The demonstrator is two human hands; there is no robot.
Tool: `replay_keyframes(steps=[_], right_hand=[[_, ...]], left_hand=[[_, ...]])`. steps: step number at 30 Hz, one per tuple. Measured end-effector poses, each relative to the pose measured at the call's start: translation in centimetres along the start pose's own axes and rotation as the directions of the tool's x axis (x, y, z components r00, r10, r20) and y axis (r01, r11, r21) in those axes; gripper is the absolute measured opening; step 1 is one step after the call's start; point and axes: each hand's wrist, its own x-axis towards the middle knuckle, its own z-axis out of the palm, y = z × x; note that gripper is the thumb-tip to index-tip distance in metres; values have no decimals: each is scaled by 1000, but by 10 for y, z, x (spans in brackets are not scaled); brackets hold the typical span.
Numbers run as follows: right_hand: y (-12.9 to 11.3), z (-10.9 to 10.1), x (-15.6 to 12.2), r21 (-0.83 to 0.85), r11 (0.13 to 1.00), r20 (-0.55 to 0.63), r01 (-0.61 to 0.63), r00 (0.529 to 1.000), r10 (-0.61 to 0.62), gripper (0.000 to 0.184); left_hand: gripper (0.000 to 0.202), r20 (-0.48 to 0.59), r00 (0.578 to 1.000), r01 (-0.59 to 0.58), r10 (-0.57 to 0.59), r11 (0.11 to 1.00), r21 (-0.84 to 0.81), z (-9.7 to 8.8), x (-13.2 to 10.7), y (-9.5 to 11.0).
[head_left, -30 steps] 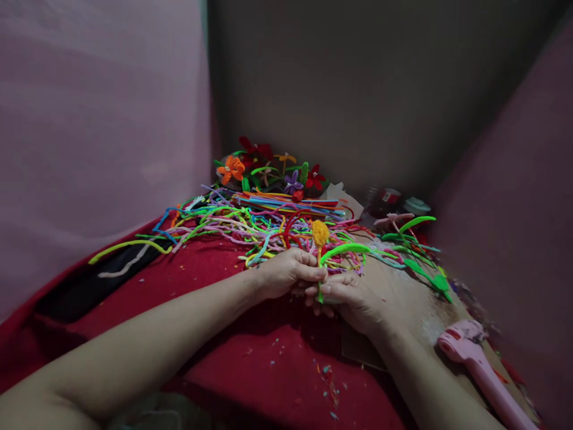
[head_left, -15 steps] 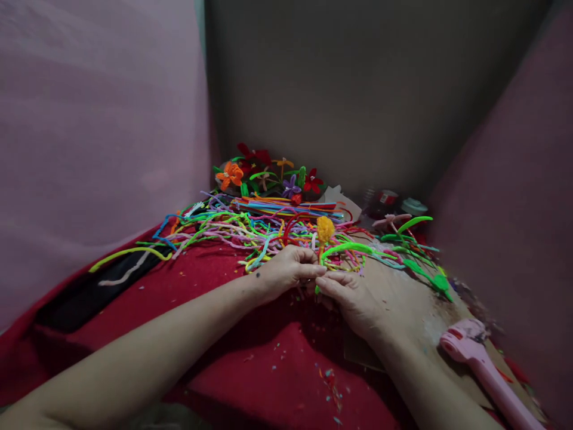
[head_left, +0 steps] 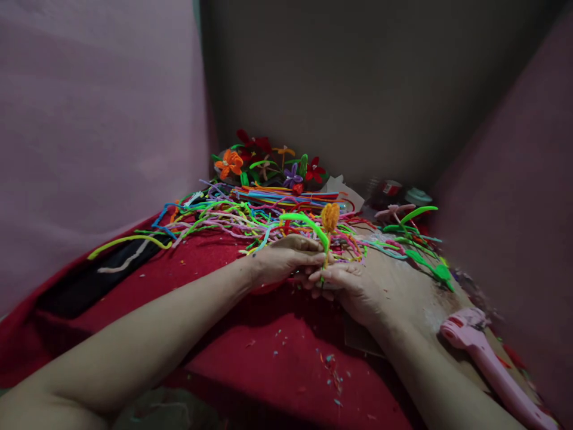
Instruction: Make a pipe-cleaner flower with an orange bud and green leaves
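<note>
Between both hands stands a pipe-cleaner flower (head_left: 330,217) with a looped yellow-orange head on an upright stem. A bright green pipe-cleaner leaf (head_left: 305,221) arches from the stem toward the left. My left hand (head_left: 293,258) pinches the stem and the leaf's base between thumb and fingers. Just below, my right hand (head_left: 349,283) grips the lower end of the stem, its thumb and fingertips closed on it. The fingers of the two hands nearly meet, and part of the stem is hidden behind them.
Loose coloured pipe cleaners (head_left: 224,224) lie heaped beyond my hands on the red cloth (head_left: 215,334). Finished flowers (head_left: 268,161) stand behind. On the right are a cardboard sheet (head_left: 412,298), green leaf pieces (head_left: 441,275) and a pink glue gun (head_left: 483,346).
The flower has turned in my fingers: its green leaf pointed right before and now arches left. Both hands keep their hold in nearly the same place.
</note>
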Motion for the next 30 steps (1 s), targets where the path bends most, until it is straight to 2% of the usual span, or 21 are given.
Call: replay_keyframes(steps=[3,7,12,14,16,18,21,24,26,30], right_hand=[[1,0,1,-41,998,-29,46,998,-47,22],[0,2,2,-104,993,-38,49,998,-53,19],[0,4,4,28,1000,-33,-3,999,4,36],[0,4,4,65,998,-21,-17,1000,19,34],[-1,4,4,87,996,3,-24,1000,24,29],[-2,4,3,107,993,50,-50,998,45,25],[-3,2,2,131,988,117,-86,991,70,24],[-3,1,1,140,985,141,-99,987,79,24],[-3,1,1,138,984,150,-108,985,87,24],[-3,3,-1,120,986,139,-111,986,94,21]], left_hand=[[16,-72,996,-46,47,999,19,4,1,-1],[19,-138,990,-19,35,994,110,5,3,-3],[19,-176,984,2,22,991,132,2,4,-1],[21,-175,985,29,-9,993,111,0,3,1],[23,-159,986,64,-57,997,39,-3,3,2],[22,-99,991,88,-92,995,-46,-6,2,2],[17,5,994,105,-106,980,-171,-9,3,0],[24,44,994,112,-103,952,-284,-8,5,-4],[27,54,994,104,-91,940,-326,-7,6,-6],[16,71,996,65,-45,945,-321,-4,6,-7]])
